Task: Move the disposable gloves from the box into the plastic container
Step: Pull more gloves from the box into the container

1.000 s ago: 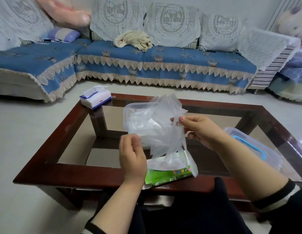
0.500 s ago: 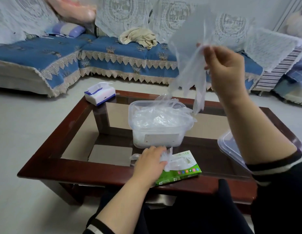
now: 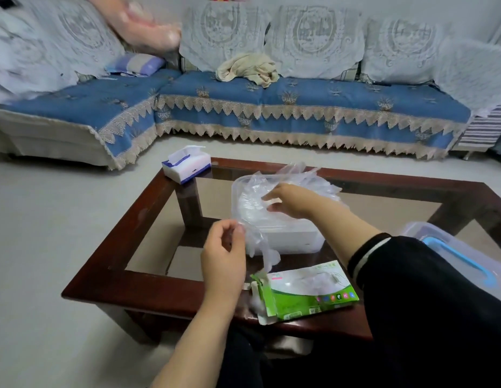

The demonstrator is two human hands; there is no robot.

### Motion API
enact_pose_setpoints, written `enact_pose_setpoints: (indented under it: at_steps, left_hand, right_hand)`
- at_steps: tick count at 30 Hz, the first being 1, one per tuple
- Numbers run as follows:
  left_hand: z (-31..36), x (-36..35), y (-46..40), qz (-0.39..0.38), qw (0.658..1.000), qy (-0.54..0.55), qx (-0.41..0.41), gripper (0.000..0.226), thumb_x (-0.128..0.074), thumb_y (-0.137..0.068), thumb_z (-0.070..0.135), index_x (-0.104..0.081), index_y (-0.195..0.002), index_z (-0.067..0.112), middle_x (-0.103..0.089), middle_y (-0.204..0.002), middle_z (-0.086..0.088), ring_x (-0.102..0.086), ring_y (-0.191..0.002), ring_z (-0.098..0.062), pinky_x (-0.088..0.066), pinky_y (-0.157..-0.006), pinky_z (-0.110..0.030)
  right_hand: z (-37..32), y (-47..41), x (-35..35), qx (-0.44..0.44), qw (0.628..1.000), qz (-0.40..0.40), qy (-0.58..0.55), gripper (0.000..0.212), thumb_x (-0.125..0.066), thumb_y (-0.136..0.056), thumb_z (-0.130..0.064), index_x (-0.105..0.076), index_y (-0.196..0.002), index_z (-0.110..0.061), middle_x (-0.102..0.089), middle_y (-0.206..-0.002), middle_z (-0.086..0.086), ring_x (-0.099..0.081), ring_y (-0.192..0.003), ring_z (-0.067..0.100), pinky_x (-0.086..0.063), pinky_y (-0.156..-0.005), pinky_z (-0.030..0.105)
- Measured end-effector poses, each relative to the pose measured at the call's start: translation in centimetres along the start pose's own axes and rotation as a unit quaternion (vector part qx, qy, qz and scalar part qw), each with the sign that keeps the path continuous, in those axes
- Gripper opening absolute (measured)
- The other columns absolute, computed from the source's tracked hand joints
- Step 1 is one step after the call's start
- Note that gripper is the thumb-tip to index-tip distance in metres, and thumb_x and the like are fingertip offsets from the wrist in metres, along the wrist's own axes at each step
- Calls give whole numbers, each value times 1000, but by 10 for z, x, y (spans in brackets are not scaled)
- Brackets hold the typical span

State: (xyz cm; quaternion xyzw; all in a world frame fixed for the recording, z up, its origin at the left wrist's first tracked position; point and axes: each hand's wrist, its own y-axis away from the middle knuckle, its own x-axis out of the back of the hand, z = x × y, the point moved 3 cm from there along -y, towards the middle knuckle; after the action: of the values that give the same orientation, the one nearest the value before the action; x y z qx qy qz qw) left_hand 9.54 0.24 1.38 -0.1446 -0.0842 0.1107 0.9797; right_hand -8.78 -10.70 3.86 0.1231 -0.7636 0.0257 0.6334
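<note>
A clear plastic container [image 3: 299, 239] stands on the coffee table, heaped with thin transparent disposable gloves [image 3: 313, 180]. My right hand [image 3: 288, 200] reaches over its top with curled fingers among the gloves. My left hand [image 3: 224, 253] is raised in front of the container and pinches a single clear glove [image 3: 260, 247] that hangs down toward the box. The green and white glove box [image 3: 308, 292] lies flat at the table's near edge, its left end flap open with plastic showing.
The dark wood table frame [image 3: 126, 236] surrounds a glass top. A white and blue tissue pack [image 3: 186, 165] sits at its far left corner. A clear lid with a blue handle [image 3: 456, 253] lies at the right. A blue sofa [image 3: 271, 107] stands behind.
My right hand came down from high in the air and brought its gloves onto the container. My left hand lifted off the box with a glove pulled out.
</note>
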Motion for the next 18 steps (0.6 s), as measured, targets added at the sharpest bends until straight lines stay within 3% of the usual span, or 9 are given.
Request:
enact_pose_setpoints:
  at_steps: [3,5,8,10,12,14,16,18]
  left_hand:
    - [29,9,-27,17,999,-3,-29,9,-56,-95,18,-62,-102,18,-63,-94,11,-59,-86,2,-47,-75,-9]
    - [53,6,-46,16,998,-22,-53,10,-54,-96,22,-61,-103,18,-61,-94,12,-57,-86,1,-45,-73,-6]
    - [82,-11,-74,-2,996,-42,-79,11,-53,-97,23,-60,-104,18,-60,-93,11,-56,-85,-1,-46,-73,-7]
    - [93,-22,-90,-4,997,-30,-69,13,-52,-98,23,-60,-107,18,-61,-98,8,-59,-91,-5,-52,-81,-17]
    - [102,-36,-101,-6,999,3,-35,14,-52,-98,22,-61,-108,19,-62,-102,5,-60,-95,-7,-55,-85,-26]
    - [110,-55,-109,-36,992,115,44,10,-52,-98,19,-61,-102,20,-64,-101,1,-64,-92,-12,-59,-81,-32]
    - [114,-76,-119,-92,949,274,127,9,-50,-98,14,-59,-100,12,-64,-97,-7,-65,-86,-18,-60,-71,-35]
    - [116,-98,-125,-153,893,393,157,13,-48,-96,12,-55,-103,4,-60,-95,-15,-63,-87,-26,-58,-72,-38]
  right_hand:
    - [9,2,-1,-7,997,16,-72,50,-65,-89,-24,-51,-136,-24,-48,-143,0,-54,-119,20,-39,-105,37]
    - [16,7,6,-8,986,53,-156,52,-68,-87,-20,-51,-135,-21,-50,-140,-1,-58,-105,14,-44,-100,34]
    - [29,16,18,-20,940,148,-308,35,-62,-89,-6,-58,-122,-18,-58,-125,-1,-56,-86,4,-49,-90,28]
    - [34,25,26,-43,869,210,-446,29,-53,-89,3,-60,-109,-17,-62,-113,-1,-59,-89,9,-50,-82,27]
    - [38,39,34,-56,766,276,-578,27,-48,-88,8,-59,-101,-13,-63,-101,2,-59,-88,15,-51,-78,27]
    - [43,58,42,-44,660,329,-674,26,-44,-88,10,-59,-97,-10,-62,-93,4,-58,-78,13,-50,-73,25]
    - [47,76,44,-29,596,362,-716,26,-43,-90,10,-59,-97,-10,-62,-89,5,-57,-70,11,-51,-68,23]
    - [49,90,40,-25,562,376,-736,27,-43,-91,10,-59,-97,-10,-62,-85,6,-57,-67,11,-51,-64,21]
